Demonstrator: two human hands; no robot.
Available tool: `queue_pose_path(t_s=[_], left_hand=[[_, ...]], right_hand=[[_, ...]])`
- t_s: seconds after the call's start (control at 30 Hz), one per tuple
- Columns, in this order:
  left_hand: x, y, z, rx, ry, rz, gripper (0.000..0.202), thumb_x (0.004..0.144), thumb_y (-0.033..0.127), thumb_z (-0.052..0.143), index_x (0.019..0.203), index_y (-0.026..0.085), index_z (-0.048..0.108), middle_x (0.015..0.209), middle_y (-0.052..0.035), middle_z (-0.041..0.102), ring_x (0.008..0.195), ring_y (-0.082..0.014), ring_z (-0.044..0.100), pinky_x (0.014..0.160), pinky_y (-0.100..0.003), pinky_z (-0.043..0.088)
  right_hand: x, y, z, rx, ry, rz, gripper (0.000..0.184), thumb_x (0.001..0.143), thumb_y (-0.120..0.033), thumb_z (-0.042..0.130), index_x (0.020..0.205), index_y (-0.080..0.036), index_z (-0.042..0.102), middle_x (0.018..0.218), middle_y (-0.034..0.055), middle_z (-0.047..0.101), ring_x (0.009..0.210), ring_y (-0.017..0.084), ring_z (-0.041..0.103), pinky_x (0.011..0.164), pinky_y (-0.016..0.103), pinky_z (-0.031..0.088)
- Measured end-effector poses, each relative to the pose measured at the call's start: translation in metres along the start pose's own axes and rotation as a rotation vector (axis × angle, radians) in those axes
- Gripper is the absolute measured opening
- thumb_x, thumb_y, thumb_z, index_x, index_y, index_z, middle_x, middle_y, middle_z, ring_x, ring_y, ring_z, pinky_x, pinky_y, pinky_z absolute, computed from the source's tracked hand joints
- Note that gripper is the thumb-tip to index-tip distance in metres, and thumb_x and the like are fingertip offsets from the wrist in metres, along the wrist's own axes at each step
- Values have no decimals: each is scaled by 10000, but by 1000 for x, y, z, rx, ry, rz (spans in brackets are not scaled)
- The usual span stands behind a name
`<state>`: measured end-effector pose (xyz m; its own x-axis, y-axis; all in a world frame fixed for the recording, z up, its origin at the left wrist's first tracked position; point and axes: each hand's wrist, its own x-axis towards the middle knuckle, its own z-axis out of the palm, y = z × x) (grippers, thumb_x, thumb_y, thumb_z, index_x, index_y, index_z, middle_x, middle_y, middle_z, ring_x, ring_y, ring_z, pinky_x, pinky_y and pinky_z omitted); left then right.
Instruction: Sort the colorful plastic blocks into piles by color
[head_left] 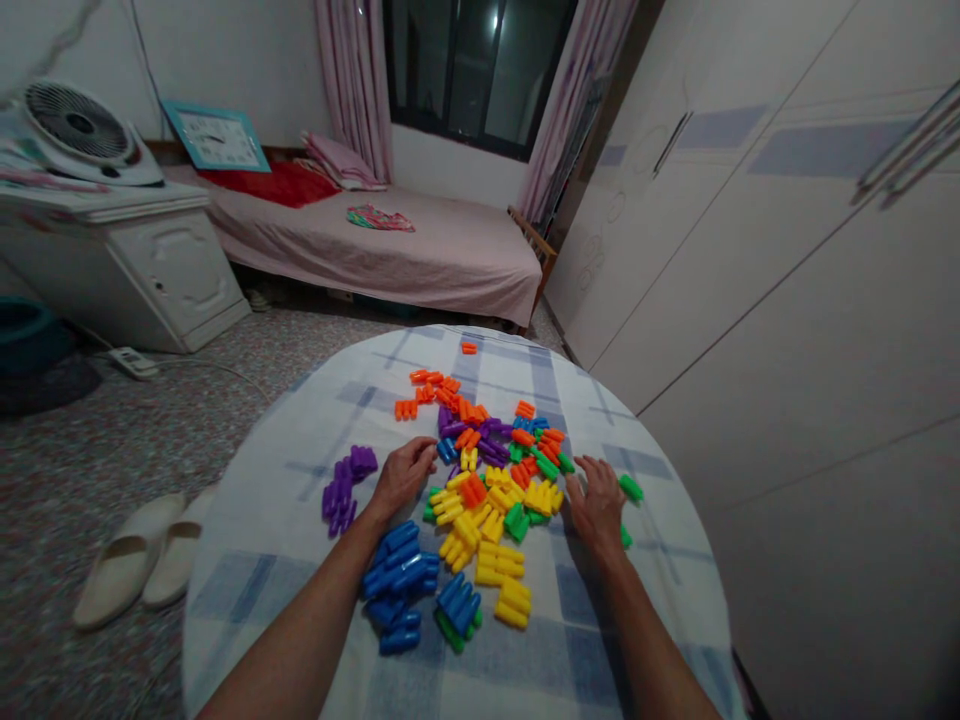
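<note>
My left hand is closed, fingers bent together, with its fingertips at a small blue plastic block left of the mixed pile. My right hand lies low over the table with fingers apart, beside a green block at the pile's right edge. Between the hands are yellow blocks, purple blocks and orange blocks, all ribbed like joined tubes. A group of blue blocks sits by my left forearm. Separate purple blocks lie left of my left hand.
A round table with a checked cloth carries everything. Orange blocks lie toward its far side, and a green block right of my right hand. Beyond stand a bed, a white cabinet and a wardrobe. Slippers lie on the floor.
</note>
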<state>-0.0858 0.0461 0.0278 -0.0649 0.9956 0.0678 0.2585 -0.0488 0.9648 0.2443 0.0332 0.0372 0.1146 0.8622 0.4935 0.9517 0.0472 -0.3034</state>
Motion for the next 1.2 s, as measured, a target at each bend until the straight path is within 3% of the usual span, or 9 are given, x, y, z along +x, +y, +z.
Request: queue_pose_path(t_s=[0.13, 0.27, 0.43, 0.6, 0.73, 0.9, 1.07, 1.2], left_hand=[[0, -1, 0, 19, 15, -6, 396, 818, 462, 485, 1033, 165, 635, 788, -41, 702, 676, -176, 664, 625, -263, 480], [0, -1, 1, 48, 0, 2, 363, 832, 429, 470, 1039, 179, 632, 735, -20, 685, 678, -174, 663, 639, -264, 473], [0, 0, 1, 59, 10, 9, 337, 837, 411, 461, 1013, 183, 637, 720, -13, 678, 677, -172, 656, 635, -259, 468], [0, -1, 1, 54, 9, 20, 324, 830, 402, 471, 1007, 189, 639, 737, -12, 689, 677, -166, 655, 648, -258, 473], [0, -1, 1, 21, 6, 3, 343, 817, 419, 488, 1014, 181, 639, 785, -28, 696, 676, -169, 658, 639, -263, 483], [-1, -3, 1, -73, 24, -5, 388, 794, 448, 507, 1008, 149, 628, 802, -49, 684, 683, -174, 659, 625, -271, 500], [-3, 3, -6, -64, 31, -8, 427, 759, 478, 526, 988, 132, 631, 838, -77, 690, 700, -192, 662, 643, -304, 526], [-7, 28, -14, 103, -15, 72, 415, 795, 468, 492, 1024, 151, 630, 898, -77, 693, 748, -204, 672, 688, -315, 530]], right_hand=[[12, -6, 18, 185, -128, 34, 435, 805, -376, 393, 1126, -153, 585, 1087, 124, 626, 1019, 247, 536, 873, 395, 408], [5, -2, 24, 271, -65, 57, 404, 793, -369, 369, 1036, -149, 606, 967, 120, 630, 920, 240, 542, 867, 403, 415], [0, -6, 8, 405, -51, 284, 482, 787, -473, 374, 1040, -133, 604, 991, 131, 643, 913, 254, 569, 833, 397, 432], [-4, -20, -18, 716, -29, 562, 471, 775, -488, 453, 1087, -159, 584, 776, 37, 656, 687, 185, 599, 659, 316, 471], [-30, -25, -28, 792, -62, 558, 457, 767, -493, 501, 1071, -165, 597, 762, 30, 663, 673, 180, 607, 627, 300, 478], [-69, -30, -21, 707, -99, 453, 474, 783, -492, 477, 1076, -143, 608, 838, 69, 686, 725, 209, 623, 700, 335, 497], [-76, -38, -16, 647, -66, 304, 409, 814, -440, 449, 1040, -158, 640, 989, 98, 688, 878, 219, 628, 804, 332, 486], [-75, -36, -13, 672, -55, 302, 415, 821, -423, 441, 1062, -148, 637, 980, 105, 693, 847, 215, 637, 793, 331, 497]])
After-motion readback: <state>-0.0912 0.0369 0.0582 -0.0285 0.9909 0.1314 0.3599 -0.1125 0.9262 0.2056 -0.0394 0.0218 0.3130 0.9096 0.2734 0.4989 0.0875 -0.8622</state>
